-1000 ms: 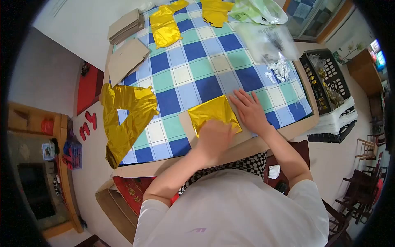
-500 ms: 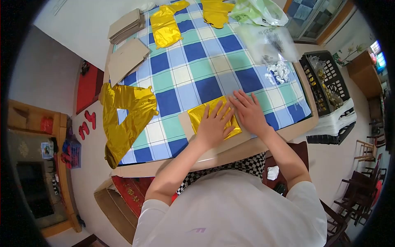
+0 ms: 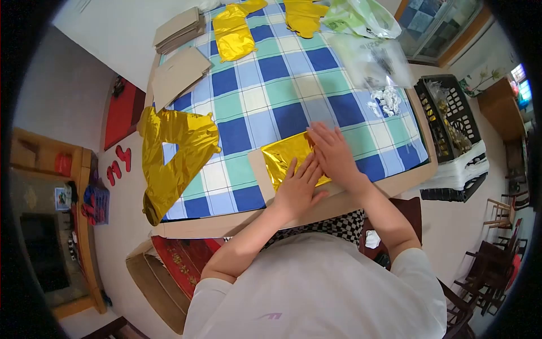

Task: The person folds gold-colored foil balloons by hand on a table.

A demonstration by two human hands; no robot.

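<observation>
A folded gold foil sheet (image 3: 279, 158) lies on a piece of cardboard (image 3: 261, 175) at the near edge of the checked cloth (image 3: 271, 118). My left hand (image 3: 299, 189) rests flat on the foil's lower right part, fingers spread. Against its fingertips lies my right hand (image 3: 333, 152), fingers extended over the foil's right edge, covering part of it. Neither hand grips anything. To the left, a large gold foil balloon (image 3: 180, 169), flat and uninflated, hangs partly over the cloth's edge.
Cardboard sheets (image 3: 180, 73) and a cardboard stack (image 3: 178, 31) lie at the back left. Further gold foils (image 3: 234, 37) (image 3: 305, 17) are at the back. Plastic bags (image 3: 361, 20) and crumpled white pieces (image 3: 388, 101) lie back right. A black crate (image 3: 446, 113) stands beyond the right edge.
My left hand has moved down and slightly right on the foil. My right hand has shifted slightly left, over the foil's right side, and the hands now meet. The view has shifted slightly.
</observation>
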